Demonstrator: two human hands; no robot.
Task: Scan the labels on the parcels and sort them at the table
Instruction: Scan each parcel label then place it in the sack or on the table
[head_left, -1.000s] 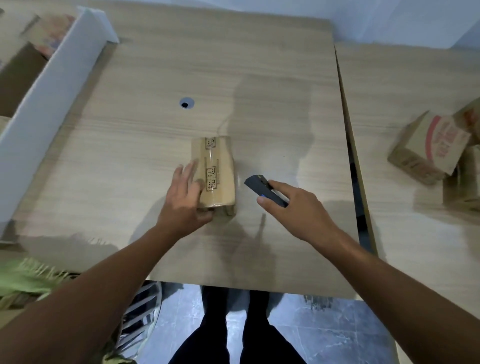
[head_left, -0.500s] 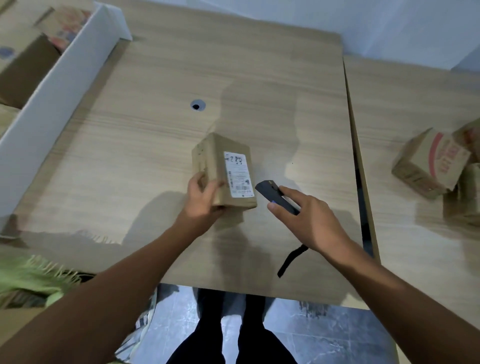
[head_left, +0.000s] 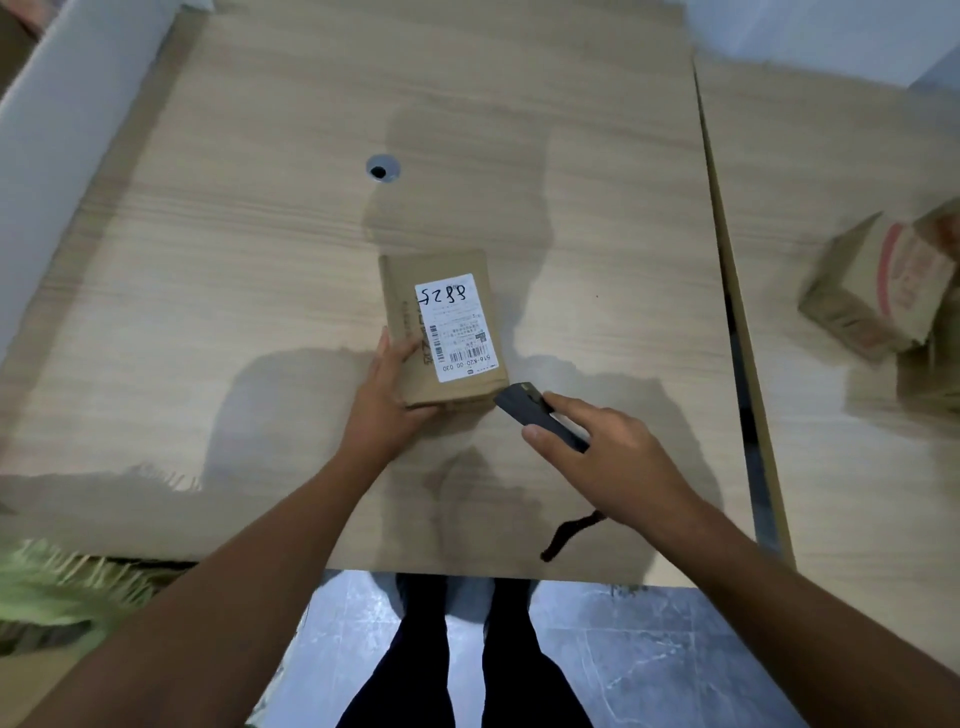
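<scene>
A small brown cardboard parcel (head_left: 444, 332) lies flat near the middle of the wooden table (head_left: 270, 291), its white shipping label (head_left: 456, 327) facing up with handwritten digits and barcodes. My left hand (head_left: 387, 397) grips the parcel's near left corner. My right hand (head_left: 610, 457) holds a dark handheld scanner (head_left: 532, 413), whose tip sits just off the parcel's near right corner. A black strap (head_left: 569, 535) hangs from the scanner below my wrist.
A second table (head_left: 852, 493) adjoins on the right, carrying cardboard boxes (head_left: 883, 291) with red print. A white board wall (head_left: 67, 114) borders the left side. A round cable hole (head_left: 383, 169) lies beyond the parcel. Green fringed fabric (head_left: 62, 587) sits at the lower left.
My left hand turned the parcel over from its taped side, so the label now faces up and lies flat. My right hand with the scanner stayed close to the parcel's right corner.
</scene>
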